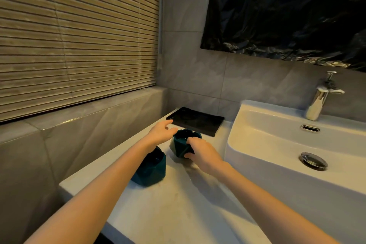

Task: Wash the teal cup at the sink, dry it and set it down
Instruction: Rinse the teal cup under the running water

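A faceted teal cup (179, 144) stands on the white counter (178, 204) just left of the sink (277, 144). My right hand (202, 153) grips its right side, thumb over the rim and fingers round the wall. My left hand (161, 131) hovers at the cup's left rim with relaxed fingers; whether it touches the cup is unclear. A second teal cup (153, 170) sits nearer on the counter, partly hidden behind my left forearm.
A black tray (198, 121) lies at the back of the counter by the tiled wall. The white basin has a chrome tap (319, 101), an overflow slot and a drain plug (313, 161). A tiled ledge and slatted blinds run along the left.
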Tool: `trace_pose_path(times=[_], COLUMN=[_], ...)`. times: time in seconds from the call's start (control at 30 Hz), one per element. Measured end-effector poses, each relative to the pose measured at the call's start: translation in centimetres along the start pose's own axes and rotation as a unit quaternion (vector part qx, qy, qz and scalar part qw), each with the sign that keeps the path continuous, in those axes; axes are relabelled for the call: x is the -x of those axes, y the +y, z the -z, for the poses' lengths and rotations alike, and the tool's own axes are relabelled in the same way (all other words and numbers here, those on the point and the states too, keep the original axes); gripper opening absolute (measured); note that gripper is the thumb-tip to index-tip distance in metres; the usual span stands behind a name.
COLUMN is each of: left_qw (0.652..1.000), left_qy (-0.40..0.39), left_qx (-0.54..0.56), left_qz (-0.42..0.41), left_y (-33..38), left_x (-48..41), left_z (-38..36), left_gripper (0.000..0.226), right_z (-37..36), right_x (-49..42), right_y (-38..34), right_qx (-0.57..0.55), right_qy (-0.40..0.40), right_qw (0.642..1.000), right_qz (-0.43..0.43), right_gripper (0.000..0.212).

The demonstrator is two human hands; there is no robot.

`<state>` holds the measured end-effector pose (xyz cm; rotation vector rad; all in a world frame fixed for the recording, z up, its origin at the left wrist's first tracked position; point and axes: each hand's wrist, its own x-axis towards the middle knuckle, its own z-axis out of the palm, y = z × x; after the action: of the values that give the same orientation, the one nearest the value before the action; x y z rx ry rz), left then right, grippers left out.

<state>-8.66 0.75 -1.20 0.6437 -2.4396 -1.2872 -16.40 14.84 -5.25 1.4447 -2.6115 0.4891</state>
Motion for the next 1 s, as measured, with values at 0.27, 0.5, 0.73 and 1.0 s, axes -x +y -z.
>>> trace_pose_path(times=[0.27, 0.5, 0.73, 1.0], left_qw=[0.975, 0.929, 0.946, 0.913], left_qy=[-0.063, -0.089, -0.14, -0.327], left_qx=[0.195, 0.352, 0.288, 0.226], left_qz=[0.084, 0.07, 0.046, 0.094], left_y=[3.9, 11.4, 17.2, 22.0], left_x=[0.6, 0.2, -0.8, -1.8], left_z=[0.2, -3.4, -10.7, -20.2], left_gripper=[0.068, 0.031, 0.005, 0.015], right_z=[7.0, 13.6, 18.7, 21.3], right_x=[0.8, 3.8, 8.5, 14.4], right_y=[-0.4, 2.9, 11.9, 22.5], right_qx=[0.001, 0.019, -0.081, -0.403], right_qy=[0.105, 0.158, 0.281, -0.005], right_qw=[0.993, 0.986, 0.956, 0.836], right_qz=[0.048, 0.053, -0.011, -0.373], right_gripper=[0.03, 0.029, 0.008, 0.049])
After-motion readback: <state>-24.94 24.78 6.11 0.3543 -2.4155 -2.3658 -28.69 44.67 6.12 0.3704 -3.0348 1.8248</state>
